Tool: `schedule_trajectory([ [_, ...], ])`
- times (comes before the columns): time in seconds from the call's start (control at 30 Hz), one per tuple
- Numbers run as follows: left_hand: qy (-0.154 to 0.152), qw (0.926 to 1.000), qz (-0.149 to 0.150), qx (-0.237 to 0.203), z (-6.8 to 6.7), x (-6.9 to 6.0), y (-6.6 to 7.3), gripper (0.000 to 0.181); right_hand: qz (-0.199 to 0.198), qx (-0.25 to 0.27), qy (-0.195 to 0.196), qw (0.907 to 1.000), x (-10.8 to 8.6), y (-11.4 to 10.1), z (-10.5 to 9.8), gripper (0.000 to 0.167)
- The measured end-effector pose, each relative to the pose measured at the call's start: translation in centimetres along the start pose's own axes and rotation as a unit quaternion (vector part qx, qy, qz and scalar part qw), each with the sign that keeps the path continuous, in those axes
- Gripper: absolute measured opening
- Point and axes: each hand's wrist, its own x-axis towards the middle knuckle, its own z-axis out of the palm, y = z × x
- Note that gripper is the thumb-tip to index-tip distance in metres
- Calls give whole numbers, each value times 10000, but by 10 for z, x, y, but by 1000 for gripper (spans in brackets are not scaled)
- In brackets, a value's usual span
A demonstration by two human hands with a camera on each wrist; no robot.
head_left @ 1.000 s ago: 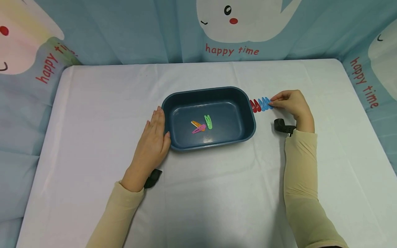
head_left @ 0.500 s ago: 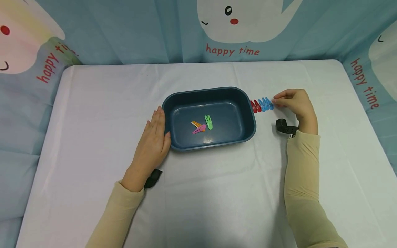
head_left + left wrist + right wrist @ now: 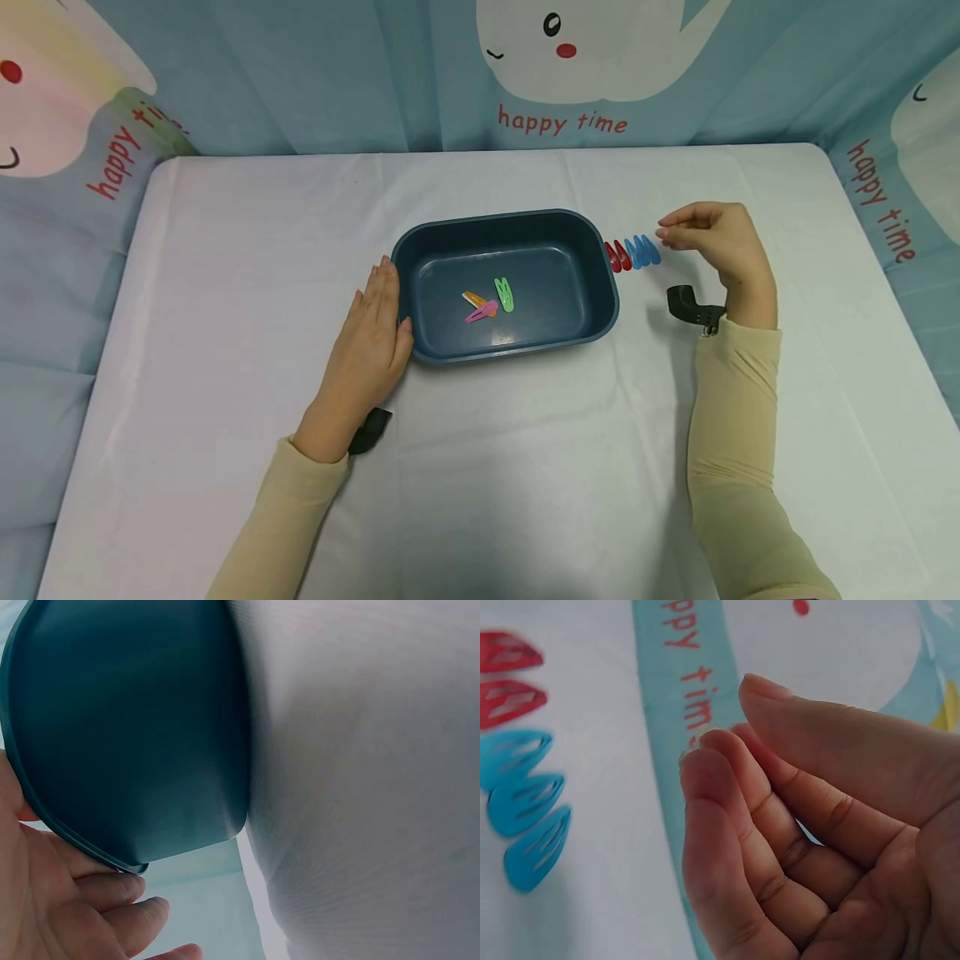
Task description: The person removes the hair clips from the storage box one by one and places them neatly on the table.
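Observation:
My left hand (image 3: pixel 363 350) rests with straight fingers along the left end of a dark blue rectangular tray (image 3: pixel 517 352); in the left wrist view the fingers touch its rim. Inside the tray lie an orange hair clip (image 3: pixel 472 298), a pink hair clip (image 3: pixel 482 312) and a green hair clip (image 3: pixel 504 295). Just right of the tray, red hair clips (image 3: pixel 618 256) and blue hair clips (image 3: pixel 642 251) form a row. Above the row's right end hovers my right hand (image 3: pixel 720 242), its fingers loosely bent, with nothing between thumb and fingertips in the right wrist view.
A white cloth covers the table (image 3: pixel 525 467). Behind it and at both sides hangs a light blue printed curtain (image 3: pixel 337 75). Black wrist cameras, such as the right one (image 3: pixel 693 308), sit under both wrists.
My right hand has let go of the rightmost blue hair clip, then drawn back to the right and risen from the row. The left hand and the tray have not moved.

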Motion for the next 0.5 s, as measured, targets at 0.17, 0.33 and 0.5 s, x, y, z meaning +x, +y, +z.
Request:
schedule_trajectory([
  [0.17,7,10000,12,-1,-1,0,0,61,-272,160,-59,9995,-5,-11,3,9],
  [0.33,-19,10000,-12,-16,-2,-1,0,62,-460,311,-179,9983,-10,-22,9,16],
  [0.5,16,10000,4,-9,-1,1,1,63,-603,284,-381,9971,-16,-34,13,14],
])
